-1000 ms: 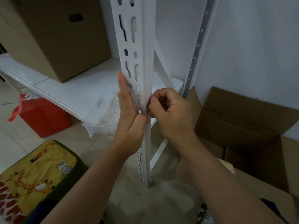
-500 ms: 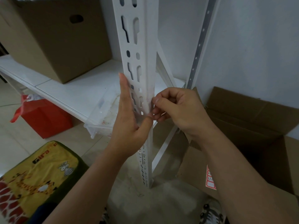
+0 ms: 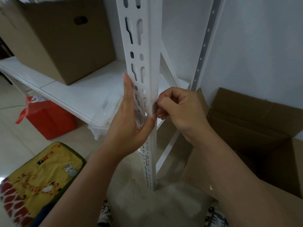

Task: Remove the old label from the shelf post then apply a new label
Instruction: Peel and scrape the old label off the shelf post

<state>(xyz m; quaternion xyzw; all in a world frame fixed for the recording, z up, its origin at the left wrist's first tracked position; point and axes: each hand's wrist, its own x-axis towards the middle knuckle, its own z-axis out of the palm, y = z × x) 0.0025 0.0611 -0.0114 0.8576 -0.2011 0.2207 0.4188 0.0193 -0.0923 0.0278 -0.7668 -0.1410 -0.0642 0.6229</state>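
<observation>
A white slotted shelf post stands upright in the middle of the view. My left hand lies flat against its left face with straight fingers pointing up, and the thumb reaches across to the front corner. My right hand is curled at the post's right side. Its fingertips pinch a thin, translucent, smudged old label on the corner, right next to my left thumb. How much of the label is lifted I cannot tell.
A cardboard box sits on the white shelf board, and a clear plastic tub is behind my left hand. On the floor are a red bag, a yellow cushion and an open carton at the right.
My right hand shifted a little up the post's corner, its fingers curling tighter at the label. My left hand stayed flat on the post.
</observation>
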